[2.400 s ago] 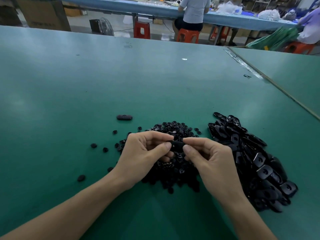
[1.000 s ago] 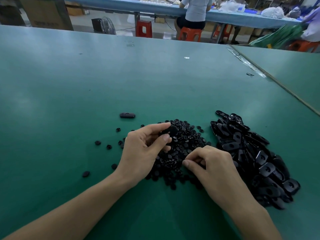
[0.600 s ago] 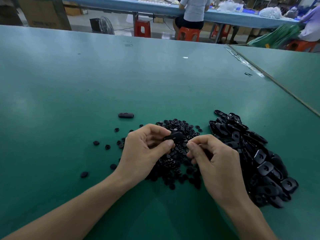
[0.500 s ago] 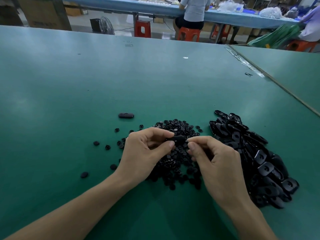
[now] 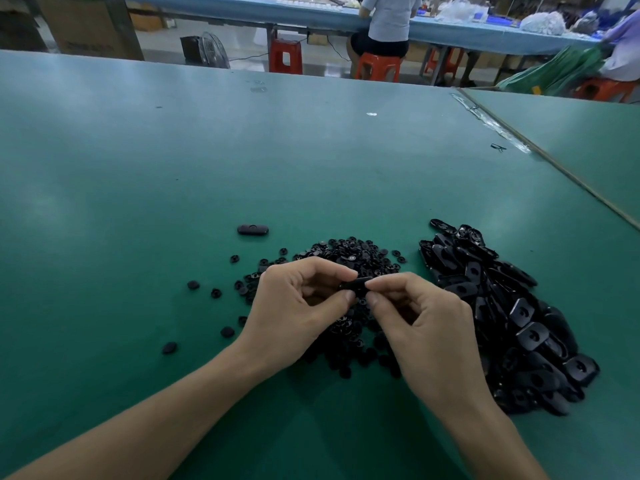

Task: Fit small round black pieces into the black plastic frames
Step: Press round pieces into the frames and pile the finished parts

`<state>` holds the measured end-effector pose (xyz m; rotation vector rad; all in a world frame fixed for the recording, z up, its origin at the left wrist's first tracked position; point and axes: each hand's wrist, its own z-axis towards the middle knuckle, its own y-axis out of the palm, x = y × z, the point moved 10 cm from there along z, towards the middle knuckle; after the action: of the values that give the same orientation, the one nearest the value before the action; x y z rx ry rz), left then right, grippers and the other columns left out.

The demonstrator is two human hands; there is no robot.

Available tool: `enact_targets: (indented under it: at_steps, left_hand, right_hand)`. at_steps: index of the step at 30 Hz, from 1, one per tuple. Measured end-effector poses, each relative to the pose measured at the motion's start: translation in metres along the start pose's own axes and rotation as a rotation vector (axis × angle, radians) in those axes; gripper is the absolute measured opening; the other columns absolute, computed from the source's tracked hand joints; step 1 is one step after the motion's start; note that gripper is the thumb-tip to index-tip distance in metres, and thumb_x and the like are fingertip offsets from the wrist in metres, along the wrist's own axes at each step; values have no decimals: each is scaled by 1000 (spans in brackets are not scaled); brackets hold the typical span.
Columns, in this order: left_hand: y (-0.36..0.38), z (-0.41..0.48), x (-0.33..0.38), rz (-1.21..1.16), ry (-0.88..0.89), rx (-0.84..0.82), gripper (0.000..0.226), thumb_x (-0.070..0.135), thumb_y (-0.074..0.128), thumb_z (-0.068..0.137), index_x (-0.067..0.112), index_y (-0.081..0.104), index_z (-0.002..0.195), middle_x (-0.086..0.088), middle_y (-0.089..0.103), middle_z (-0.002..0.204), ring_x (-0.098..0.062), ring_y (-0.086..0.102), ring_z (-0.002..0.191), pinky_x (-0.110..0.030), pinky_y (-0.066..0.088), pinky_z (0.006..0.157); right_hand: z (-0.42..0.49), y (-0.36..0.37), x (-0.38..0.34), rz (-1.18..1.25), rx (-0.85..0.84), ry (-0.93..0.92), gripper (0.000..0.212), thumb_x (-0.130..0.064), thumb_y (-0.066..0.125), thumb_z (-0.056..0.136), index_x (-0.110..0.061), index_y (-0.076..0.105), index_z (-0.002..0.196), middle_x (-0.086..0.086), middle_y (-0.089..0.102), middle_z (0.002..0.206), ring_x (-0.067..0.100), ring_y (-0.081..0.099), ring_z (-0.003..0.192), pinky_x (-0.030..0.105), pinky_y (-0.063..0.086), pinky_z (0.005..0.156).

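A black plastic frame is held just above a heap of small round black pieces on the green table. My left hand pinches the frame's left end between thumb and forefinger. My right hand pinches at its right end, fingertips closed; whether a small round piece is under them is hidden. A large pile of black frames lies to the right of my right hand. One single frame lies apart at the upper left of the heap.
Several loose round pieces are scattered left of the heap. A seam with an adjoining table runs along the right. Beyond the far edge are a blue bench, red stools, a fan and a seated person.
My right hand came up from the heap of round pieces and met the frame held by my left hand. Both hands now pinch it together at the same spot.
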<state>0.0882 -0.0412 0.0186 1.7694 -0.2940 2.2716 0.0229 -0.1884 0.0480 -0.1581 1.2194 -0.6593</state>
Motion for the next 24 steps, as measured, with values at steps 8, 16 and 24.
enact_targets:
  at_steps: [8,16,24]
  left_hand:
    - [3,-1,4,40,29,-20,21,8,75,76,22,77,90,0,78,86,-17,75,81,-27,60,75]
    - [8,-2,8,101,53,-51,17,9,73,79,19,74,92,0,78,88,-20,75,82,-36,62,79]
    - [10,-3,10,205,100,-48,20,10,71,81,27,70,92,5,75,84,-17,71,75,-28,59,72]
  right_hand:
    - [-1,8,0,3,-32,-6,26,-5,74,87,-31,67,86,-20,69,83,0,67,77,6,46,65]
    - [0,7,-3,-12,-28,-28,29,-2,72,88,-30,69,85,-22,69,80,0,66,73,5,44,63]
    - [1,6,5,40,-11,35,26,-10,77,85,-33,68,79,-20,71,75,2,69,73,12,51,64]
